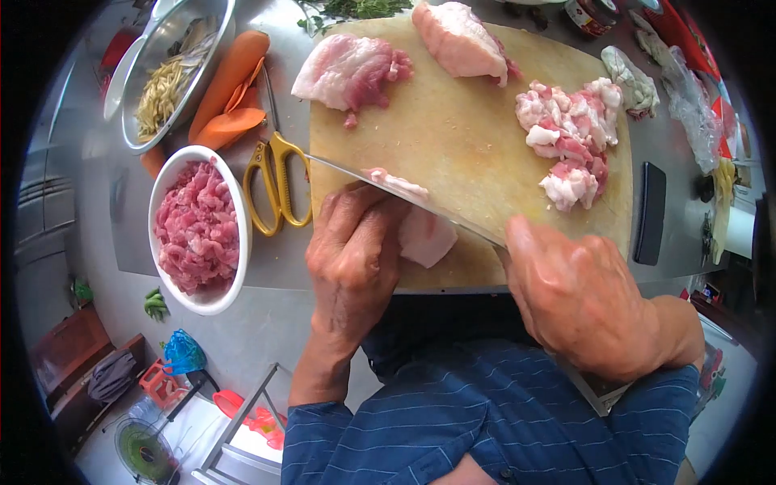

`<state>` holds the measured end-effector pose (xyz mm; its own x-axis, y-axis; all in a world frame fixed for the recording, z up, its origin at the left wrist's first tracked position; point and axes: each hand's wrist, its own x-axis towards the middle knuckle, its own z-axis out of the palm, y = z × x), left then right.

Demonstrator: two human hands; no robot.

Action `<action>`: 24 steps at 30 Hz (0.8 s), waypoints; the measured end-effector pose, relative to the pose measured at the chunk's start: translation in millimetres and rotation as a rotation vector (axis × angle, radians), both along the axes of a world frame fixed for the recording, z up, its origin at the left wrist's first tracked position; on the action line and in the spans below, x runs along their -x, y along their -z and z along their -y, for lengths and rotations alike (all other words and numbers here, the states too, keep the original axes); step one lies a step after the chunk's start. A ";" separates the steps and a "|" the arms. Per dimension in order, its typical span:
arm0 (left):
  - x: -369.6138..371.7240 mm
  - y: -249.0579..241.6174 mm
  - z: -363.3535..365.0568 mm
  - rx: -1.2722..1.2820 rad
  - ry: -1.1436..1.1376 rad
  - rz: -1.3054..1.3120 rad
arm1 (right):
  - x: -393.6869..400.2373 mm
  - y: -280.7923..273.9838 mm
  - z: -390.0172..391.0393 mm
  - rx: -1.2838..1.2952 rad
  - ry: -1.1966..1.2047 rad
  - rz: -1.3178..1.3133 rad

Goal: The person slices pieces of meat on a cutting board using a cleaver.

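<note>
My right hand (570,295) is wrapped round the handle of a long knife (404,196), whose blade reaches up and left across the cutting board (461,129). Under my left hand (356,242), with its fingers curled, lies a pale piece of meat (426,237) at the board's front edge. The blade passes along the far side of this piece, with a thin strip of meat (396,183) beside it. Farther back on the board are a pink chunk (347,71) and a skin-on chunk (461,40). Fatty trimmings (570,137) are heaped at the right.
Left of the board are yellow-handled scissors (279,182), a white bowl of cut meat (198,230), carrots (230,89) and a metal bowl (212,77) with pale strips. A phone (650,214), a crumpled cloth (629,81) and a plastic bag (691,101) lie at the right.
</note>
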<state>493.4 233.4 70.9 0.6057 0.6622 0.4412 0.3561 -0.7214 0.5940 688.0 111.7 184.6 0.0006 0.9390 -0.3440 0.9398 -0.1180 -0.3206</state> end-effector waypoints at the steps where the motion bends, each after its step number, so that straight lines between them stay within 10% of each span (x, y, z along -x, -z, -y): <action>1: -1.6 2.0 -0.7 -0.027 -0.002 0.029 | 1.5 1.6 -7.2 0.000 -0.002 0.002; 7: -1.5 3.9 2.0 -0.045 -0.002 0.049 | 3.2 47.4 -47.9 -0.507 -0.157 -0.184; 24: 1.7 5.5 7.5 -0.069 -0.061 0.024 | -6.2 0.9 23.1 -0.039 -0.023 0.113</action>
<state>491.7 225.9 65.4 0.5535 0.6654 0.5009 0.3869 -0.7380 0.5529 694.1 88.6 183.7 0.0154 0.9518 -0.3063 0.9727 -0.0853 -0.2160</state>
